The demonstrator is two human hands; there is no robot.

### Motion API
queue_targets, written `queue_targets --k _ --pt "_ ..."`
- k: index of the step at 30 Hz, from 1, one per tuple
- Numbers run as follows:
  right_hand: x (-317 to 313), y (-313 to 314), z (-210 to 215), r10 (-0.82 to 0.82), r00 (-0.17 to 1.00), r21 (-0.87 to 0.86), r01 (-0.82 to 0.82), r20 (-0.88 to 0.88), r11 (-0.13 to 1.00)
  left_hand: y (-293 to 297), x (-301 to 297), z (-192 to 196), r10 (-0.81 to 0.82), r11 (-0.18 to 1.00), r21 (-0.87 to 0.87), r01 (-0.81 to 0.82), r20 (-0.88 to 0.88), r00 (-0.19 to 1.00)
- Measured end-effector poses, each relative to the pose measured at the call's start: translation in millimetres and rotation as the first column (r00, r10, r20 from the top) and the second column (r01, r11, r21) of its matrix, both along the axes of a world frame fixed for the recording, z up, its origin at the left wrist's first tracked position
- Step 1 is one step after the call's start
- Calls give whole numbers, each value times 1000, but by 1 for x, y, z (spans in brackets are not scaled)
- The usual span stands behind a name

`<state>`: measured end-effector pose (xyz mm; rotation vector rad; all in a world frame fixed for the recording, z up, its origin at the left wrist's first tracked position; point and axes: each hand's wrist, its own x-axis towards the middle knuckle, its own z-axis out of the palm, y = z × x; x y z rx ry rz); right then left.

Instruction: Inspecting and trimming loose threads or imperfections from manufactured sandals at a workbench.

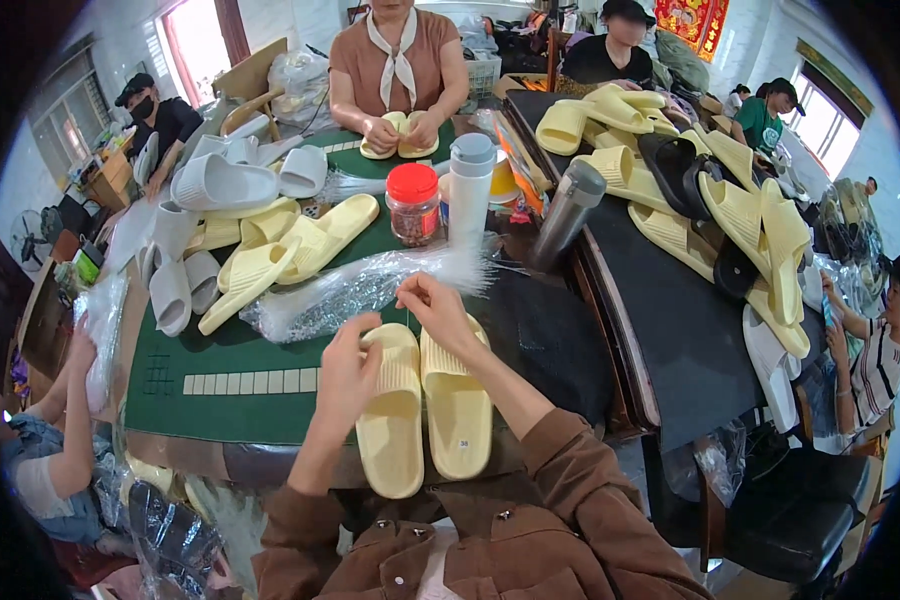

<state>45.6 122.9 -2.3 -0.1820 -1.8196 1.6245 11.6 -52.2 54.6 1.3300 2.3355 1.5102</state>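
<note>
A pair of pale yellow slides (390,440) lies side by side at the near edge of the green-topped desk (220,415), heels jutting over it, straps facing away from the wearer of the brown jacket (480,560). That person's left hand (346,372) is at the left slide's strap, fingers curled and slightly parted; I can't tell whether they grip it. The right hand (440,312) is above the right slide's strap, thumb and forefinger pinched together on what looks like a fine strand (407,318).

Just beyond is a bundle of clear plastic strands (345,295). More yellow slides (270,245) and grey slides (225,185) pile up toward the desk's far left corner. A red-lidded jar (413,205) and a white bottle (470,195) stand farther back, with a steel thermos (568,215) near the right edge. At the far edge, a co-worker (400,70) holds another yellow pair (417,150).
</note>
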Motion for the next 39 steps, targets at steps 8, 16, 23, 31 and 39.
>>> queue_targets --k 8,16,23,31,39 --pt "-4 5 -5 -258 965 80 254 39 964 72 -49 -38 -223 975 96 202 478 849" --pt "-5 11 -18 -77 984 -99 94 161 991 75 -44 -65 -126 987 142 69 452 883" --pt "-6 3 -19 -145 988 -244 127 -55 961 72 -42 -59 -55 976 213 -53 471 881" --pt "4 8 -14 -57 995 -275 78 85 958 72 -40 -61 -66 974 225 -15 349 935" --pt "8 7 -10 -62 990 -168 82 124 982 73 -40 -67 -40 981 190 -31 360 932"
